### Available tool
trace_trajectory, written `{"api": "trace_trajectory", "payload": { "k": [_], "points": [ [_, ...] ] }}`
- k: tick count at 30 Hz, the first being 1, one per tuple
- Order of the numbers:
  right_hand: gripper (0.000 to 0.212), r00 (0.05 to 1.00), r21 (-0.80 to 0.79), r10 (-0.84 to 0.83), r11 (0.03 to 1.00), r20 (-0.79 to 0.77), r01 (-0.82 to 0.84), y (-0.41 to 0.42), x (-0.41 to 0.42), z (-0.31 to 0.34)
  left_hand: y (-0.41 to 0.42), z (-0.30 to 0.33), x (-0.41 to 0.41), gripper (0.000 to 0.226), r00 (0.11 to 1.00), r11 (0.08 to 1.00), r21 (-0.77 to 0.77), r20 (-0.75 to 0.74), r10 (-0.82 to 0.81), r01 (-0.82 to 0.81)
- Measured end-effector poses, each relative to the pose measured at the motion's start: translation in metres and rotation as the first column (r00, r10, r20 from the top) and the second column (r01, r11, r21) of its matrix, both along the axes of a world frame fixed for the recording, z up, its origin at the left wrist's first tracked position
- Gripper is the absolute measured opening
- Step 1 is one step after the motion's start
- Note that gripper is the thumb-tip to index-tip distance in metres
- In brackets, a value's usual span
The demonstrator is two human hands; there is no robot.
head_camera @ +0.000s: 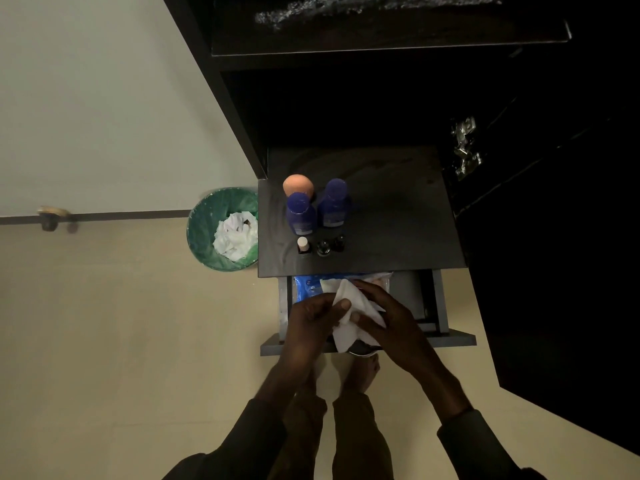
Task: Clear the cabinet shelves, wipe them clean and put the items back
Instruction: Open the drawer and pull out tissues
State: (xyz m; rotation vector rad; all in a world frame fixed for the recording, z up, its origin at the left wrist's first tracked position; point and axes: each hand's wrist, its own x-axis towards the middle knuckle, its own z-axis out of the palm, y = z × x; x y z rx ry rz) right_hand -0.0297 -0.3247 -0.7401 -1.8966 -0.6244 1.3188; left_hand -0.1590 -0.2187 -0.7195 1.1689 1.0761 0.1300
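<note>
Both my hands hold a white wipe [350, 320] over the open drawer [446, 337]. My left hand [311, 323] pinches its left side with the thumb on top, and my right hand [388, 317] grips its right side. Under the wipe lies a blue wipe packet [308, 285] inside the drawer. On the dark shelf [398, 230] above the drawer stand two blue bottles [300, 214] [334, 204], an orange-capped item [298, 184] behind them, and three small bottles [322, 244] in a row at the front.
A green waste bin [207, 230] with crumpled white wipes stands on the floor left of the cabinet. The dark cabinet door [540, 237] hangs open at the right, its hinge [465, 147] showing. A higher shelf [381, 32] looks dusty. My feet stand below the drawer.
</note>
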Motion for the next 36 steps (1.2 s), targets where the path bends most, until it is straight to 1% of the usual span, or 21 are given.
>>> {"api": "trace_trajectory", "payload": {
  "k": [1, 3, 5, 7, 9, 11, 13, 15, 17, 20, 23, 24, 26, 27, 29, 30, 32, 34, 36],
  "points": [
    [0.056, 1.000, -0.017, -0.028, 0.999, 0.004, 0.028, -0.001, 0.000, -0.001, 0.001, 0.000, 0.000, 0.014, 1.000, 1.000, 0.005, -0.001, 0.003, -0.003],
    [0.036, 0.996, -0.052, -0.085, 0.995, -0.034, 0.083, -0.002, 0.001, -0.002, 0.002, 0.001, -0.001, 0.013, 1.000, 0.999, 0.031, -0.009, -0.009, 0.009],
    [0.022, 0.982, -0.093, -0.166, 0.983, -0.087, 0.158, 0.000, 0.002, 0.002, 0.001, -0.001, -0.003, 0.012, 1.000, 0.999, 0.040, -0.008, -0.007, 0.007],
    [0.013, 0.946, -0.114, -0.303, 0.950, -0.118, 0.291, 0.001, 0.003, 0.007, 0.000, -0.001, -0.004, 0.011, 1.000, 0.999, 0.028, -0.007, 0.022, -0.022],
    [0.009, 0.905, -0.138, -0.404, 0.912, -0.136, 0.387, 0.002, 0.004, 0.010, -0.001, 0.000, -0.005, 0.016, 0.998, 0.998, -0.011, -0.008, 0.058, -0.058],
    [0.013, 0.898, -0.168, -0.407, 0.909, -0.169, 0.381, 0.001, 0.006, 0.012, -0.003, 0.003, -0.005, 0.013, 0.995, 0.993, -0.052, 0.007, 0.103, -0.102],
    [0.020, 0.884, -0.189, -0.400, 0.913, -0.241, 0.362, 0.000, 0.007, 0.014, -0.003, 0.005, -0.005, 0.011, 0.990, 0.989, -0.056, 0.014, 0.141, -0.140],
    [0.018, 0.847, -0.197, -0.435, 0.899, -0.306, 0.391, 0.000, 0.010, 0.015, -0.001, 0.005, -0.005, 0.011, 0.986, 0.986, -0.044, 0.010, 0.165, -0.164],
    [0.029, 0.807, -0.237, -0.475, 0.879, -0.351, 0.414, -0.001, 0.013, 0.013, 0.001, 0.006, -0.004, 0.014, 0.983, 0.982, -0.038, 0.016, 0.185, -0.184],
    [0.037, 0.779, -0.264, -0.513, 0.857, -0.361, 0.442, -0.004, 0.016, 0.006, 0.000, 0.004, -0.004, 0.017, 0.979, 0.978, -0.031, 0.014, 0.205, -0.205],
    [0.031, 0.773, -0.249, -0.517, 0.856, -0.368, 0.453, -0.003, 0.017, 0.005, -0.001, 0.005, -0.003, 0.011, 0.975, 0.974, -0.046, 0.006, 0.224, -0.223],
    [0.033, 0.778, -0.244, -0.502, 0.864, -0.377, 0.439, -0.002, 0.016, 0.005, -0.001, 0.005, -0.003, 0.010, 0.976, 0.975, -0.048, 0.004, 0.217, -0.217],
    [0.049, 0.778, -0.259, -0.486, 0.873, -0.398, 0.413, 0.001, 0.015, 0.006, -0.001, 0.007, -0.002, 0.008, 0.981, 0.978, -0.076, 0.009, 0.195, -0.193],
    [0.057, 0.776, -0.269, -0.478, 0.877, -0.412, 0.398, 0.002, 0.014, 0.007, -0.002, 0.008, -0.001, 0.010, 0.985, 0.981, -0.089, 0.012, 0.173, -0.171],
    [0.063, 0.767, -0.265, -0.460, 0.887, -0.446, 0.378, 0.003, 0.013, 0.008, -0.002, 0.009, 0.000, 0.020, 0.995, 0.993, -0.058, 0.003, 0.103, -0.102],
    [0.063, 0.747, -0.275, -0.474, 0.880, -0.465, 0.387, 0.003, 0.014, 0.008, -0.002, 0.010, -0.001, 0.023, 0.997, 0.996, -0.036, 0.002, 0.076, -0.076],
    [0.059, 0.677, -0.314, -0.535, 0.845, -0.505, 0.433, 0.003, 0.015, 0.009, -0.002, 0.012, -0.001, 0.024, 0.998, 0.998, -0.016, 0.010, 0.059, -0.059],
    [0.050, 0.588, -0.349, -0.581, 0.812, -0.563, 0.467, 0.002, 0.014, 0.011, -0.001, 0.013, 0.000, 0.024, 0.997, 0.997, 0.001, 0.023, 0.073, -0.073],
    [0.045, 0.518, -0.367, -0.603, 0.790, -0.606, 0.490, -0.002, 0.014, 0.011, -0.001, 0.015, 0.001, 0.024, 0.994, 0.993, 0.052, 0.037, 0.103, -0.105]
  ]
}}
